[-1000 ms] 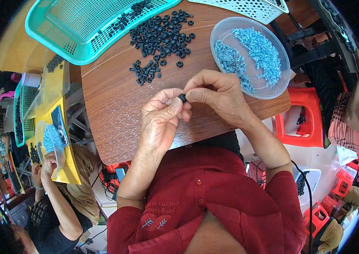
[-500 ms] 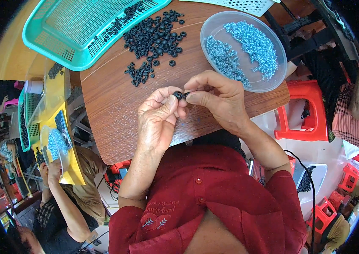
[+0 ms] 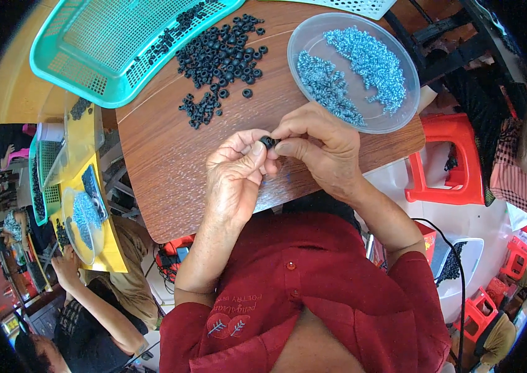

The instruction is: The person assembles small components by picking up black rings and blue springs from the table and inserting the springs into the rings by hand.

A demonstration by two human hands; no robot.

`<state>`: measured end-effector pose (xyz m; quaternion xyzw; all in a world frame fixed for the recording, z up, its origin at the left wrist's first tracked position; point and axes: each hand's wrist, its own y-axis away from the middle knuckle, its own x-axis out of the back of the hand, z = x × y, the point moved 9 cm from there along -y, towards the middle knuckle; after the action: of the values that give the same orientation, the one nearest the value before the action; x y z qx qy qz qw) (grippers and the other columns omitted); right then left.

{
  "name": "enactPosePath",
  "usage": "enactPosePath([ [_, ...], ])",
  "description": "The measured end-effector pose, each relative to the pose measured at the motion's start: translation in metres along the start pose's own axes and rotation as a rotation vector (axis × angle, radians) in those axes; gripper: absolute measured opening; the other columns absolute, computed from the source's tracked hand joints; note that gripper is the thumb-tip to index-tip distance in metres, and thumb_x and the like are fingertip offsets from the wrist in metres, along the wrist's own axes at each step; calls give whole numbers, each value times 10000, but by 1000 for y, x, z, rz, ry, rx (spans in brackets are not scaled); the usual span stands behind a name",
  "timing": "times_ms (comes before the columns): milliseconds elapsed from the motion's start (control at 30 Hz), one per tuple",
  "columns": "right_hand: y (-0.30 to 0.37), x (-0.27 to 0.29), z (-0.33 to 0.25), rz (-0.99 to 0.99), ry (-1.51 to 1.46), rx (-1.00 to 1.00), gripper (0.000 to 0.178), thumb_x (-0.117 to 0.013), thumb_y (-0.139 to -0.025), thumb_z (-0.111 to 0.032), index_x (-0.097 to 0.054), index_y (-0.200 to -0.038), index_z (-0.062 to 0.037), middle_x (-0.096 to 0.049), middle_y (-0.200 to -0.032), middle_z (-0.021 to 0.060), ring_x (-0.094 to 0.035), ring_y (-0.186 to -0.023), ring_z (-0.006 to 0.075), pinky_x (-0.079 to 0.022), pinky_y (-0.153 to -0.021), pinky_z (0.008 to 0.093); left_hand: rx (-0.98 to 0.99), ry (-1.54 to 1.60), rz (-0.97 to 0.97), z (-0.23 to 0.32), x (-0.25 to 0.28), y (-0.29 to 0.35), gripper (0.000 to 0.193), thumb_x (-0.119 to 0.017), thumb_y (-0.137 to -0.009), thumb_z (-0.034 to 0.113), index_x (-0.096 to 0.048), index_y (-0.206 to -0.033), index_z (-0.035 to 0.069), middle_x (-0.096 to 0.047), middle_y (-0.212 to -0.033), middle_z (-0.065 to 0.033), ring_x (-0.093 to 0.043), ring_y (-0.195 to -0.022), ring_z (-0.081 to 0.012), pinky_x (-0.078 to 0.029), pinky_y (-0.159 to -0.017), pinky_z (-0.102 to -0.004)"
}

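Above the near part of the table, my left hand [image 3: 236, 171] pinches a small round black plastic part [image 3: 267, 142] with a hollow in its face between thumb and fingers. From the other side my right hand [image 3: 322, 146] closes its thumb and forefinger against the part's right edge. A dark bit shows at those fingertips, too small to name. Farther off lies a heap of loose black round parts [image 3: 223, 59], with a smaller cluster of black ring-like pieces [image 3: 198, 110] nearer me. A clear round tub [image 3: 300, 84] at the right holds two piles of small bluish metallic pieces [image 3: 372, 65].
A turquoise mesh basket [image 3: 111, 98] with black pieces sits at the far left of the brown table [image 3: 164, 180]. A white perforated basket [image 3: 363, 7] is at the back. Red stool [image 3: 447, 194] stands right; a co-worker's arm [image 3: 95, 304] is left, beside a yellow surface [image 3: 111, 245].
The black part has turned slightly between my left fingers. My right fingertips now sit closer against it, and the dark bit between them shows less.
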<state>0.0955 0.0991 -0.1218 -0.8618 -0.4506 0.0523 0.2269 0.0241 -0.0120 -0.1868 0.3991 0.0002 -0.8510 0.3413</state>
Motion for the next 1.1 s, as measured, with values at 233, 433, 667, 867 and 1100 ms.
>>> enactPosePath([
  [233,-4,1,-16,-43,201,185,197,-702,-603,8,-644,-781,-55,-623,-764,47,-571,-726,232,-456,-655,331,22,-66,33,-2,-1,0,159,-595,-864,21,-577,-999,-62,-630,-835,-122,-596,-665,-159,-504,-600,-255],
  [433,-3,1,-19,-80,251,233,211,-732,-624,5,-654,-817,-31,-631,-785,58,-573,-744,198,-454,-647,296,38,-88,27,-5,-1,-1,161,-590,-863,11,-578,-1006,-63,-631,-843,-126,-609,-685,-165,-510,-592,-262],
  [667,-3,5,-16,-55,225,211,198,-673,-610,25,-645,-787,-60,-622,-762,51,-564,-715,237,-460,-632,334,47,-77,50,-8,-3,-2,168,-583,-862,-1,-575,-1018,-64,-635,-835,-134,-616,-681,-174,-510,-587,-267],
  [867,-8,2,-19,-136,272,278,202,-698,-639,14,-642,-823,-44,-612,-764,53,-571,-725,212,-459,-631,303,2,-261,19,-3,-9,-3,166,-586,-863,2,-582,-1017,-61,-651,-824,-154,-632,-656,-181,-509,-556,-273],
  [1100,-7,2,-25,-176,258,327,182,-689,-665,6,-639,-832,-49,-599,-766,56,-559,-716,226,-455,-621,315,102,-253,0,-3,-12,-3,175,-607,-853,23,-587,-998,-73,-659,-789,-177,-625,-572,-189,-488,-478,-275],
])
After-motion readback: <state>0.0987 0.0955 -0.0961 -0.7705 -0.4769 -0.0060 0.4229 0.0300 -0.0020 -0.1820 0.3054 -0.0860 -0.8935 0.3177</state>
